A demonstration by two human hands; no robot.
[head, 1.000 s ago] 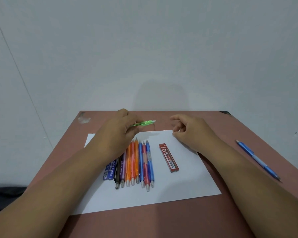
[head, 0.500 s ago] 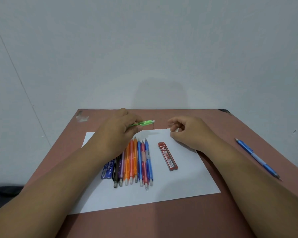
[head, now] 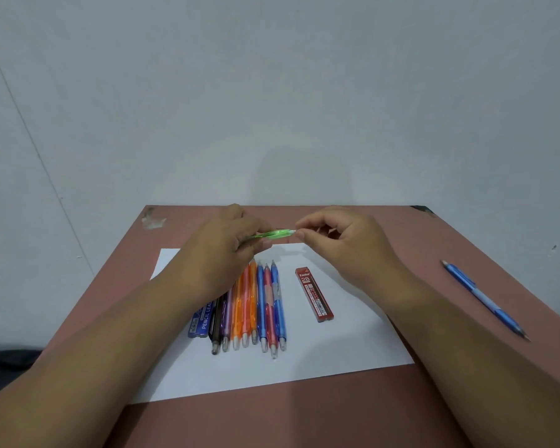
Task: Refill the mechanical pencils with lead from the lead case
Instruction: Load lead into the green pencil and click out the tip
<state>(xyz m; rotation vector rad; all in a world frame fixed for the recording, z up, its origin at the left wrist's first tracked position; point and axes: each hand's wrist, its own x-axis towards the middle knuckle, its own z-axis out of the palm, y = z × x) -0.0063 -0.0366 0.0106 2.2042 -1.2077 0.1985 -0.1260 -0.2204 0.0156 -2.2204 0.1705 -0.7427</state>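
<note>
- The right hand point(head: 343, 244) has thumb and forefinger pressed together at the white end cap of a green mechanical pencil point(head: 274, 235); the other fingers are loosely curled.
- The left hand point(head: 222, 250) grips the same pencil around its barrel, fingers curled over it, so only the cap end shows. The pencil is held in the air, nearly level, above the far edge of a white sheet of paper point(head: 353, 344).
- On the paper, just below the left hand, a row of mechanical pencils point(head: 256, 305) lies side by side, touching: black, purple, orange, blue, red and blue, their white ends pointing towards the viewer.
- A blue lead case point(head: 202, 320) lies on the paper, touching the left side of the row, partly hidden by the left wrist.
- A red lead case point(head: 314, 294), marked 2B, lies on the paper to the right of the row, apart from it.
- A blue pencil point(head: 484, 299) lies off the paper, well to its right, on the brown table point(head: 304, 421).
</note>
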